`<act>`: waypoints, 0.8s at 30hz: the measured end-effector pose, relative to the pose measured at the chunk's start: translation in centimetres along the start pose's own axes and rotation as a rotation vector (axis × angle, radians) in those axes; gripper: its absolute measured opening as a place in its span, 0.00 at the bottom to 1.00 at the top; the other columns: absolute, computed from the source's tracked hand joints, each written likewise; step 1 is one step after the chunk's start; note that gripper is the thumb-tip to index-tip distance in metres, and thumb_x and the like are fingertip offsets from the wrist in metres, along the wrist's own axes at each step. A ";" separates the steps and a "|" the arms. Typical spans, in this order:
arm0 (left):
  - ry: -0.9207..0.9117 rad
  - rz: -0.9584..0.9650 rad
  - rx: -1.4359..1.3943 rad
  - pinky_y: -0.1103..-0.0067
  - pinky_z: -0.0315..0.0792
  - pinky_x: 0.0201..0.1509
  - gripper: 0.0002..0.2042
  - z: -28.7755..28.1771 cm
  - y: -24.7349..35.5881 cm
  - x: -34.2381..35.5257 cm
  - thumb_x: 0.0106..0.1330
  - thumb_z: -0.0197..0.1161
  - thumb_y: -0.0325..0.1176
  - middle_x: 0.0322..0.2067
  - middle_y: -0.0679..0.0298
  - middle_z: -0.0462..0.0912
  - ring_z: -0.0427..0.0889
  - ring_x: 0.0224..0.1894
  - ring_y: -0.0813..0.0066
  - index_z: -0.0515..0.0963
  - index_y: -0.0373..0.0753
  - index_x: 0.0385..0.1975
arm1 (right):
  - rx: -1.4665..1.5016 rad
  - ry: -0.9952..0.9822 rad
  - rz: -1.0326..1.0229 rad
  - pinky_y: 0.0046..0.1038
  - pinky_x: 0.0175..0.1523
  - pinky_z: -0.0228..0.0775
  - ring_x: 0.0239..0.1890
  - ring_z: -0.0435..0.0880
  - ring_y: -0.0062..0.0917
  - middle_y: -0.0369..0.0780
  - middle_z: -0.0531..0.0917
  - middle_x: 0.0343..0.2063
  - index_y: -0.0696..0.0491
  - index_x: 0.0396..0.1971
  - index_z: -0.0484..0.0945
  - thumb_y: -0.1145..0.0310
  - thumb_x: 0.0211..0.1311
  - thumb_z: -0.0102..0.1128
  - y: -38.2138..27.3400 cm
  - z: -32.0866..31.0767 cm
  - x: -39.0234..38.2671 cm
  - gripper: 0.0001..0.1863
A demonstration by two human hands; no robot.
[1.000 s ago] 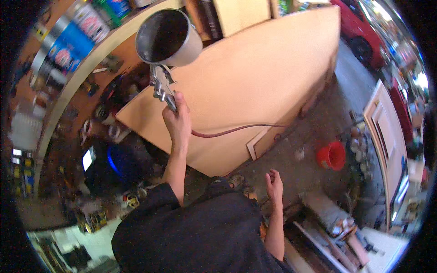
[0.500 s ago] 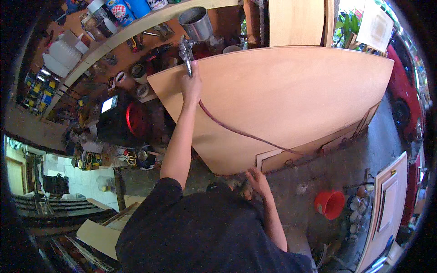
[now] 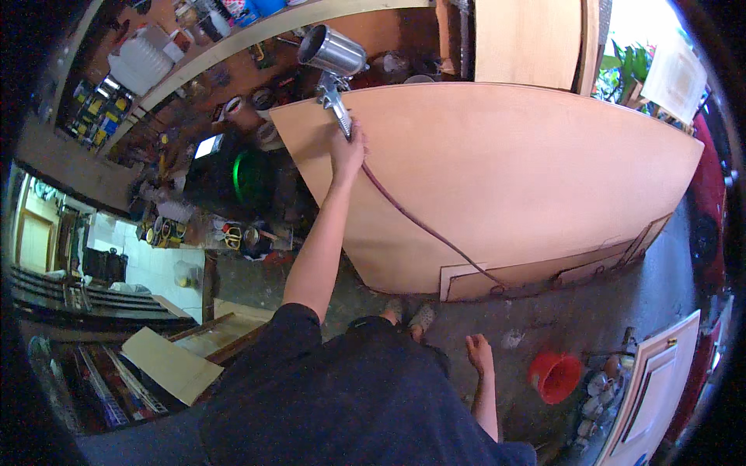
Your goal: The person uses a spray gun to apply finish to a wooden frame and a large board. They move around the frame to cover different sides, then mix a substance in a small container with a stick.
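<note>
One hand occupied: left hand (image 3: 347, 151) has its grip wrapped around the spray gun (image 3: 332, 99), metal cup (image 3: 342, 54) on top, tilted, mouth facing left. Gun held up at the upper left corner of the large wooden panel (image 3: 497, 171). Dark red hose (image 3: 412, 216) runs down across panel. Right hand (image 3: 480, 353) hangs with grip released, nothing held, near red bucket (image 3: 554, 377) on floor (image 3: 536, 311).

The left hand (image 3: 347, 151) grips a spray gun (image 3: 332, 99) (metal cup (image 3: 336, 52) on top) near the wooden panel (image 3: 497, 171)'s upper left corner, while the right hand (image 3: 480, 353) hangs near a red bucket (image 3: 553, 379).
</note>
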State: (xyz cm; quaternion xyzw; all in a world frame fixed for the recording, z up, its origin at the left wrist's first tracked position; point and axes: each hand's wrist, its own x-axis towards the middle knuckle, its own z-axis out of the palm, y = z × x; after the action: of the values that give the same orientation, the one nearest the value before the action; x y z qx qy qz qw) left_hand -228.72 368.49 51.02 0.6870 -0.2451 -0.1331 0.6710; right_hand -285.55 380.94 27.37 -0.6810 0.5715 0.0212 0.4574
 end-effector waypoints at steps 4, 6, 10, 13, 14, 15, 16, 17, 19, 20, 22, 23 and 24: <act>-0.003 0.017 -0.006 0.79 0.75 0.23 0.10 0.0 -0.3 -0.4 0.72 0.59 0.35 0.24 0.65 0.80 0.79 0.20 0.78 0.75 0.33 0.43 | -0.002 0.040 -0.163 0.38 0.49 0.75 0.45 0.85 0.41 0.51 0.85 0.40 0.58 0.45 0.79 0.53 0.68 0.59 -3.6 -1.4 2.7 0.21; 0.008 0.073 0.032 0.76 0.77 0.28 0.10 -0.6 -1.1 -0.5 0.70 0.61 0.34 0.25 0.64 0.81 0.80 0.24 0.76 0.74 0.32 0.42 | 0.032 -0.005 -0.194 0.38 0.49 0.75 0.45 0.85 0.40 0.51 0.85 0.40 0.58 0.46 0.79 0.54 0.68 0.60 -5.8 -1.9 4.0 0.21; 0.094 0.175 0.134 0.74 0.77 0.37 0.14 -0.4 -1.9 -2.0 0.68 0.65 0.36 0.31 0.62 0.83 0.81 0.31 0.74 0.72 0.32 0.42 | 0.105 -0.128 -0.285 0.38 0.49 0.75 0.45 0.85 0.40 0.52 0.85 0.41 0.58 0.48 0.79 0.56 0.68 0.60 -8.8 -0.3 7.4 0.21; 0.087 0.109 0.252 0.70 0.78 0.44 0.21 -2.1 -1.9 -4.1 0.65 0.69 0.41 0.36 0.59 0.83 0.83 0.39 0.66 0.70 0.35 0.47 | -0.056 -0.164 -0.410 0.37 0.50 0.75 0.45 0.85 0.40 0.51 0.85 0.41 0.58 0.51 0.78 0.56 0.68 0.60 -12.7 -0.3 8.2 0.22; 0.109 0.142 0.363 0.71 0.78 0.45 0.22 -3.3 -2.2 -5.4 0.65 0.70 0.42 0.36 0.61 0.83 0.84 0.41 0.68 0.69 0.37 0.48 | -0.141 -0.168 -0.458 0.37 0.50 0.75 0.45 0.85 0.40 0.51 0.85 0.41 0.58 0.52 0.78 0.56 0.68 0.60 -14.6 -0.7 7.9 0.22; 0.109 0.149 0.354 0.71 0.78 0.48 0.22 -4.9 -3.9 -6.5 0.65 0.70 0.42 0.39 0.59 0.82 0.84 0.44 0.67 0.69 0.36 0.49 | -0.151 -0.219 -0.456 0.37 0.50 0.75 0.45 0.85 0.40 0.51 0.85 0.41 0.59 0.52 0.78 0.56 0.68 0.60 -16.3 -0.6 7.9 0.22; 0.112 0.152 0.353 0.72 0.78 0.51 0.22 -7.2 -6.8 -7.9 0.65 0.69 0.42 0.41 0.57 0.82 0.84 0.47 0.66 0.69 0.36 0.49 | -0.160 -0.279 -0.453 0.37 0.50 0.75 0.45 0.85 0.40 0.51 0.85 0.41 0.59 0.51 0.78 0.56 0.68 0.60 -18.0 0.0 7.7 0.22; 0.064 0.065 0.351 0.67 0.78 0.50 0.24 -9.5 -9.3 -10.1 0.65 0.67 0.46 0.43 0.53 0.82 0.84 0.46 0.58 0.69 0.35 0.49 | -0.171 -0.330 -0.442 0.37 0.51 0.75 0.44 0.84 0.41 0.51 0.85 0.41 0.59 0.51 0.78 0.55 0.68 0.60 -19.2 0.7 7.9 0.23; 0.046 -0.046 0.319 0.63 0.77 0.48 0.26 -14.0 -14.5 -15.7 0.66 0.64 0.52 0.43 0.48 0.83 0.84 0.44 0.51 0.70 0.34 0.48 | -0.138 -0.310 -0.583 0.38 0.45 0.75 0.39 0.85 0.41 0.48 0.85 0.35 0.57 0.45 0.79 0.58 0.66 0.61 -19.9 3.4 8.9 0.17; 0.076 -0.077 0.287 0.63 0.77 0.47 0.26 -15.9 -16.3 -18.7 0.65 0.64 0.53 0.40 0.49 0.83 0.84 0.43 0.51 0.71 0.34 0.47 | -0.120 -0.297 -0.647 0.38 0.42 0.75 0.37 0.85 0.40 0.47 0.86 0.32 0.55 0.41 0.79 0.60 0.65 0.61 -19.9 4.6 9.7 0.14; -0.096 -0.426 0.571 0.64 0.77 0.45 0.26 -19.9 -14.6 -22.6 0.65 0.63 0.56 0.37 0.49 0.83 0.84 0.41 0.51 0.74 0.35 0.44 | -0.274 -0.427 -0.523 0.36 0.46 0.75 0.40 0.85 0.38 0.48 0.86 0.36 0.56 0.45 0.80 0.56 0.67 0.59 -20.4 5.2 11.7 0.18; -0.025 -0.490 0.543 0.65 0.77 0.45 0.26 -23.1 -16.3 -26.0 0.65 0.63 0.56 0.36 0.50 0.83 0.84 0.40 0.52 0.75 0.35 0.42 | -0.347 -0.526 -0.472 0.34 0.48 0.76 0.42 0.85 0.37 0.49 0.86 0.38 0.57 0.46 0.80 0.55 0.69 0.59 -21.2 6.7 11.9 0.20; 0.054 -0.564 0.522 0.66 0.77 0.45 0.25 -26.6 -19.5 -30.4 0.65 0.63 0.55 0.35 0.50 0.83 0.84 0.40 0.52 0.76 0.35 0.41 | -0.361 -0.557 -0.480 0.34 0.46 0.76 0.41 0.86 0.35 0.48 0.86 0.38 0.56 0.46 0.80 0.55 0.69 0.59 -22.1 8.7 11.4 0.19</act>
State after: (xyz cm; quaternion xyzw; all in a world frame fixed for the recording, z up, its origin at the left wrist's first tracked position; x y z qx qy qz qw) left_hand -237.70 406.50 29.04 0.8783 -0.0547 -0.2275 0.4169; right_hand -259.70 376.37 29.22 -0.8324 0.2379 0.1974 0.4599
